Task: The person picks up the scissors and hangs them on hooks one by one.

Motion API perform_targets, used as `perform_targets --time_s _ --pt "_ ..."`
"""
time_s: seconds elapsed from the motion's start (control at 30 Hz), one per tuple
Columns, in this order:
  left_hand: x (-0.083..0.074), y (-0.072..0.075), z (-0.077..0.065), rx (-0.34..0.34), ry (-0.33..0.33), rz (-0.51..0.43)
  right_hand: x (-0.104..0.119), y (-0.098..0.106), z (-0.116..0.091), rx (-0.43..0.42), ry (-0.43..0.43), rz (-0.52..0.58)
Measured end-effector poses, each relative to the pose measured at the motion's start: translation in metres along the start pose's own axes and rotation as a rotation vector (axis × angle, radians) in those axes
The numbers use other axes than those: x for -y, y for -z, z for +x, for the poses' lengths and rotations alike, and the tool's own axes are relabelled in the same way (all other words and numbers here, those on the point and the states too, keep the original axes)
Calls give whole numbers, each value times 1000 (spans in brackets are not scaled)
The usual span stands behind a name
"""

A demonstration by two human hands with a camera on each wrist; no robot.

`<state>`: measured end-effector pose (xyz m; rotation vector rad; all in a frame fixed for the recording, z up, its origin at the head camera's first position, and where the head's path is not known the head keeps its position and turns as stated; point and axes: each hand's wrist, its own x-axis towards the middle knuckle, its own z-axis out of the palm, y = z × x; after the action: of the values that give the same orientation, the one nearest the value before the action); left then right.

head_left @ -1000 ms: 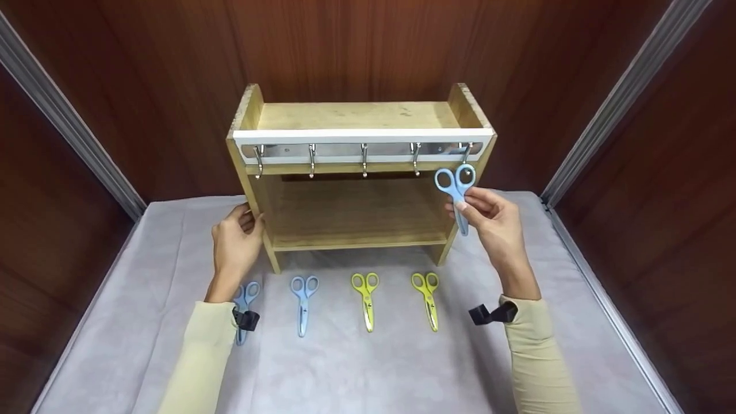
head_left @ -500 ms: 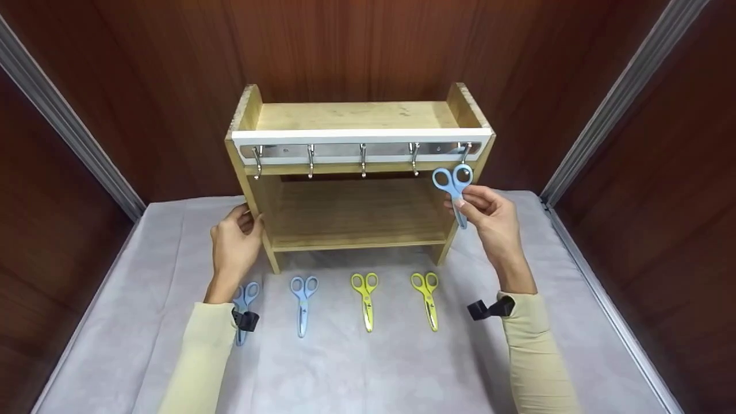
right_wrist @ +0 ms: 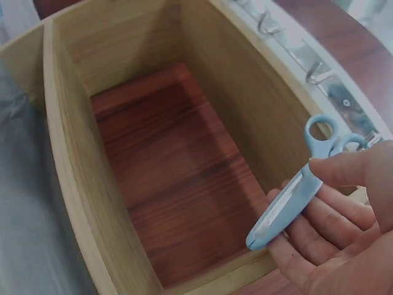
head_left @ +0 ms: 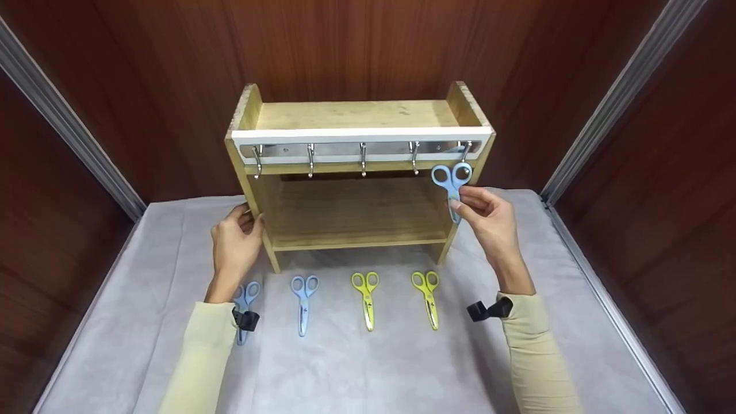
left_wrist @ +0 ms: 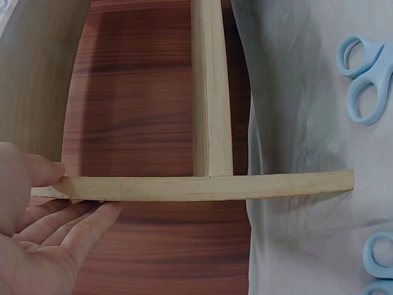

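My right hand (head_left: pixel 489 221) pinches a pair of light blue scissors (head_left: pixel 452 187) between thumb and fingers, handle loops up and blades down. In the head view the right loop overlaps the tip of the rightmost metal hook (head_left: pixel 466 152); in the right wrist view one loop lies beside that hook. Whether the loop hangs on it, I cannot tell. My left hand (head_left: pixel 237 238) grips the left side panel of the wooden shelf (left_wrist: pixel 153 188), with the thumb on one face and the fingers on the other.
Two more blue scissors (head_left: pixel 303 305) and two yellow-green scissors (head_left: pixel 367 302) lie in a row before the shelf. The left sleeve partly covers the leftmost pair (head_left: pixel 247 293). Several hooks (head_left: pixel 363 160) line the shelf's white front rail (head_left: pixel 345 135). Dark wooden panels (head_left: pixel 356 52) surround the cloth-covered surface (head_left: pixel 345 374).
My right hand and the scissors have shifted slightly left, and the blades have tilted farther toward the shelf. The left hand keeps its grip on the panel.
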<state>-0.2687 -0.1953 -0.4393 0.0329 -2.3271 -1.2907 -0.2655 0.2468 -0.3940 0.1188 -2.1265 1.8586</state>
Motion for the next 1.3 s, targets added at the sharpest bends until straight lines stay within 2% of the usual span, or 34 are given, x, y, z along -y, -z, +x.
perform_targets --time_s 0.07,0.2,0.4,0.67,0.8,1.0,1.3 --pt "0 0 0 -2 -2 1 -1 1 -1 -7 -25 -50" --pt "0 0 -1 -3 -4 0 -6 4 -3 -2 -63 -80" --pt "-1 -1 1 -6 -8 -5 -14 9 -7 4 -69 -98" --pt "-1 -1 1 -17 -11 -2 -31 14 -18 34 -137 -151" --pt "0 -1 1 -24 -7 -5 -38 15 -26 55 -147 -141" --pt "2 0 0 -21 -7 -10 -46 13 -37 72 -178 -152" --pt "1 -1 -1 -23 -13 -14 -59 -1 -58 124 -177 -274"
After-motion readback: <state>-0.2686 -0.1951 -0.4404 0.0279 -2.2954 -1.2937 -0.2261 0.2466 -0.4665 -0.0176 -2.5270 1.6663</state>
